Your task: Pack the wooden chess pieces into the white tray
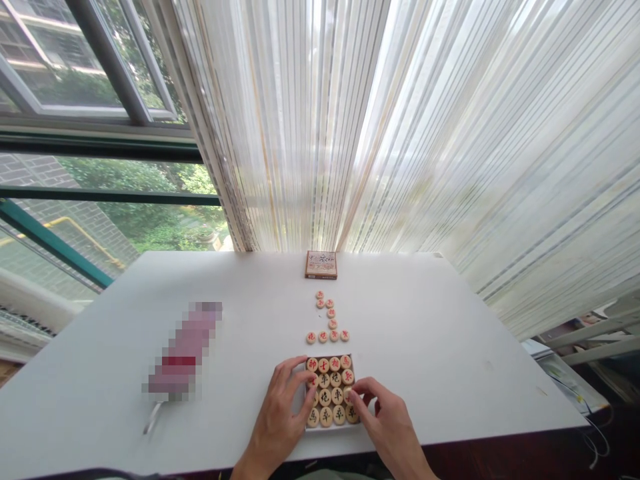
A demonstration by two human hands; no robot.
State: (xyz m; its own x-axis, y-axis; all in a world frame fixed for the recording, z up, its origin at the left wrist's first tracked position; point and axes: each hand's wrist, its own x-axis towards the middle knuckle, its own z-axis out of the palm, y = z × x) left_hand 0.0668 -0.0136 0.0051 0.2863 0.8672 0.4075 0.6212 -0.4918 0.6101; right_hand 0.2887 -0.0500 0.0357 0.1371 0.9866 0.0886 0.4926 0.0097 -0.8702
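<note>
A shallow open box (330, 430) near the table's front edge holds rows of round wooden Chinese chess pieces with red and black characters. My left hand (283, 408) lies over the box's left side. Its thumb and index fingertips close around a red-marked Chinese chess piece (313, 381) in the left column, while the other fingers rest by the box's upper left corner. At the right side, my right hand (387, 417) pinches another Chinese chess piece (349, 396) between thumb and index finger, partly covering it.
Beyond the box, several loose red-marked pieces (334, 335) lie on the white table (420, 333). A small printed box lid (321, 265) sits at the far edge. To the left is a blurred-out pinkish object (183, 350). String curtains (310, 133) and a window border the table.
</note>
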